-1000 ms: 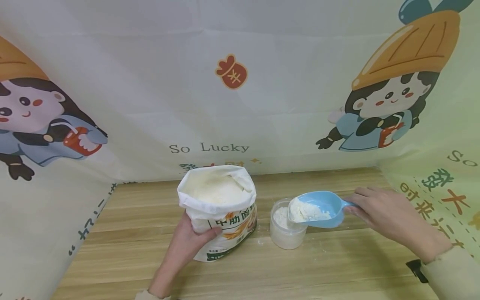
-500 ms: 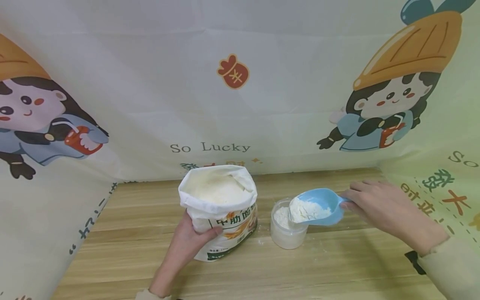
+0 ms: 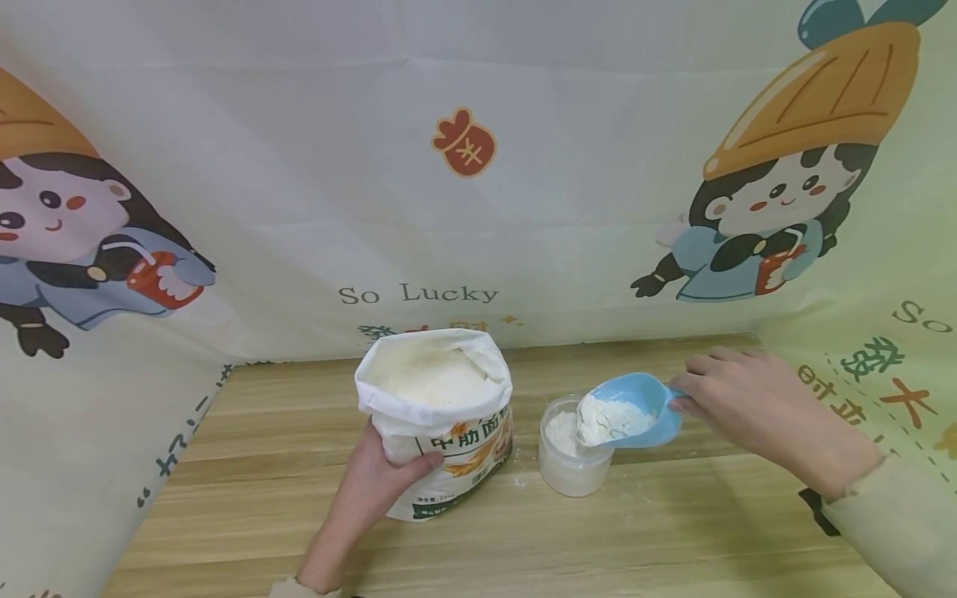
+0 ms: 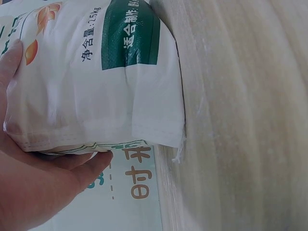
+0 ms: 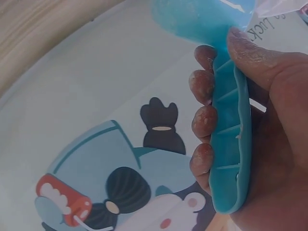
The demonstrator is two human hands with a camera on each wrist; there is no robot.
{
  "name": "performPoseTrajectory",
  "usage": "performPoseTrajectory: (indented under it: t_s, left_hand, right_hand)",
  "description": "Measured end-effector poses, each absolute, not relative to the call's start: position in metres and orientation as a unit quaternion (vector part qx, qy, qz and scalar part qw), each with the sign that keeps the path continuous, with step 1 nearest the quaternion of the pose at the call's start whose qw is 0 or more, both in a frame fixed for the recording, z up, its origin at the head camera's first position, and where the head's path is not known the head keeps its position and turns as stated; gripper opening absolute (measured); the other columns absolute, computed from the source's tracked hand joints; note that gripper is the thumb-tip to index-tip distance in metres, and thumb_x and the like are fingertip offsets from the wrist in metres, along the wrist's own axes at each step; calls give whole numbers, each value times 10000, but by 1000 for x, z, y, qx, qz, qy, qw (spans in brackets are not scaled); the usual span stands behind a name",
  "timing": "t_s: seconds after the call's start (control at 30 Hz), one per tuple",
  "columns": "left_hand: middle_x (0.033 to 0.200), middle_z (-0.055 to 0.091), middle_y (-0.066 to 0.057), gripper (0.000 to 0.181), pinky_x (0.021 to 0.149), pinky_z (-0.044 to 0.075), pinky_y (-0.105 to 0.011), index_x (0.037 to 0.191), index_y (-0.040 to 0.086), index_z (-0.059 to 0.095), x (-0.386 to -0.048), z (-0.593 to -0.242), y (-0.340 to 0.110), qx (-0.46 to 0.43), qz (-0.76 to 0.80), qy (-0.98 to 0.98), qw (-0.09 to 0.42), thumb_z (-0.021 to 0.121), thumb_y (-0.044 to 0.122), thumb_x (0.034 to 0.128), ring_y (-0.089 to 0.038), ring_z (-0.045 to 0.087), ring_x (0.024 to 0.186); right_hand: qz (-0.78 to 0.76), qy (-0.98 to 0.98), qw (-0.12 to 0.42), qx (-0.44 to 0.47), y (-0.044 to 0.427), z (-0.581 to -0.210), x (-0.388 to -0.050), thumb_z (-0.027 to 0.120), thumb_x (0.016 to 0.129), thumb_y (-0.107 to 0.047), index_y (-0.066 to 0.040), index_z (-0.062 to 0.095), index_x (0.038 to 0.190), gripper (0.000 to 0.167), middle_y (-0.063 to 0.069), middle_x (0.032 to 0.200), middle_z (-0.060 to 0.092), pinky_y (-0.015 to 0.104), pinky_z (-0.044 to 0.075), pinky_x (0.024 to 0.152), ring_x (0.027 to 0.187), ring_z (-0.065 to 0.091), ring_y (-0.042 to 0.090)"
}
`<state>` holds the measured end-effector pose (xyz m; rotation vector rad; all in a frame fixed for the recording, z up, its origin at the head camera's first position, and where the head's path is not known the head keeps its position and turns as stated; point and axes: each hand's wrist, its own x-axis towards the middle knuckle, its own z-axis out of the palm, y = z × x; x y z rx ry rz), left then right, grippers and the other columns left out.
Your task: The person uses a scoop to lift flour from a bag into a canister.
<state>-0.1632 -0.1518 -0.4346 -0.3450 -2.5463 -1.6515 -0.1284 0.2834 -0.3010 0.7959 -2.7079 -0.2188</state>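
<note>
A white flour bag (image 3: 471, 448) with its top rolled open stands on the wooden table, white flour (image 3: 437, 378) showing inside. My left hand (image 3: 392, 473) grips its left side, thumb across the front; in the left wrist view, fingers (image 4: 96, 166) reach round the bag's edge. My right hand (image 3: 770, 415) holds a blue scoop (image 3: 658, 411) by its handle, fingers curled round it in the right wrist view. White flour lies in the scoop, its lip tipped over a clear round jar (image 3: 576, 473). Flour is visible inside the jar.
The wooden table (image 3: 239, 465) meets a printed cloth backdrop (image 3: 336, 191) at the back and sides. Specks of flour lie on the wood about the jar. A small black object (image 3: 818, 511) shows beside the right sleeve.
My right hand and the scoop's handle end have risen slightly and shifted a little left, so the scoop tilts more towards the jar. The bag and left hand stay in place.
</note>
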Motion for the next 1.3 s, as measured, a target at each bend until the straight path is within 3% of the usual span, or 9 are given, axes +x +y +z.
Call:
performPoseTrajectory:
  t_s: [0.3, 0.57, 1.3]
  left_hand:
    - [1382, 594, -48, 907, 1079, 463, -547, 1486, 174, 399, -163, -435, -152, -107, -544, -831, 41, 933, 164, 753, -288, 589, 1264]
    - [1360, 616, -67, 891, 1062, 479, -561, 1475, 155, 413, -161, -434, -151, -99, -527, -843, 46, 934, 192, 753, -301, 610, 1237]
    - [1365, 614, -46, 891, 1078, 471, -546, 1474, 178, 421, -163, -434, -152, -111, -541, -833, 42, 936, 159, 748, -284, 611, 1242]
  right_hand:
    - [-118, -941, 155, 277, 271, -292, -131, 866, 841, -316, -206, 765, 915, 167, -65, 796, 619, 428, 554, 659, 792, 636, 233]
    - [-149, -935, 155, 282, 260, -285, -131, 877, 826, -325, -193, 784, 915, 185, -41, 803, 638, 430, 565, 659, 786, 640, 235]
    - [-188, -914, 183, 310, 233, -280, -134, 907, 771, -290, -179, 691, 702, 253, -17, 691, 566, 367, 515, 564, 675, 574, 223]
